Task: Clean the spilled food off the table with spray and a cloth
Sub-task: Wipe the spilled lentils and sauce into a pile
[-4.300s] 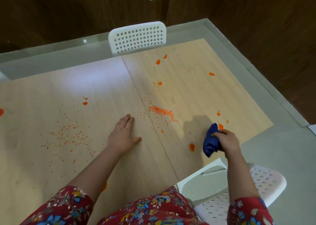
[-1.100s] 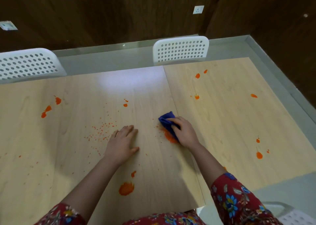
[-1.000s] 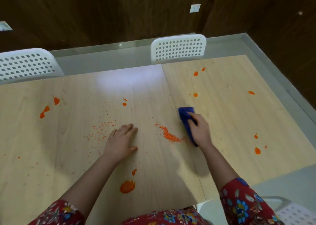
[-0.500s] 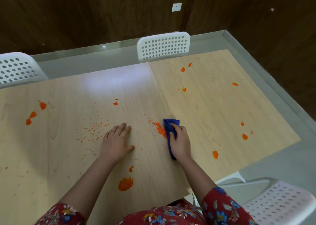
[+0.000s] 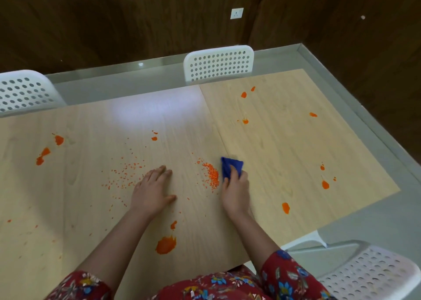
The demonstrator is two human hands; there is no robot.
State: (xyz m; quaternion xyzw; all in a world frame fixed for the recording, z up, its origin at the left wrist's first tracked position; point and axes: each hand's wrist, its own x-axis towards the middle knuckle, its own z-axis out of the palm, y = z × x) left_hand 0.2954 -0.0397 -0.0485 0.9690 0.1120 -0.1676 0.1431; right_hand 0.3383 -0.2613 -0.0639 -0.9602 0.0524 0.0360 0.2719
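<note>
My right hand [image 5: 235, 191] holds a bunched blue cloth [image 5: 227, 166] down on the wooden table [image 5: 273, 144], fingers curled over it. The cloth sits at the right edge of a heap of orange crumbs [image 5: 211, 174]. Palm down, my left hand [image 5: 152, 191] rests flat on the table to the left of the heap and holds nothing. More fine crumbs [image 5: 124, 174] are scattered left of that hand. A large orange blob [image 5: 165, 245] lies near the front edge. Smaller orange spots [image 5: 244, 94] dot the far right and others [image 5: 43, 155] the left. No spray bottle is in view.
White perforated chairs stand at the far side [image 5: 218, 65], the far left [image 5: 22, 92] and the near right [image 5: 369, 274]. The table's right edge [image 5: 355, 126] borders grey floor. Dark wood panelling lines the walls behind.
My right hand has swept the cloth back and forth over the middle of the table, gathering the crumbs into a heap beside it. My left hand has stayed flat in place.
</note>
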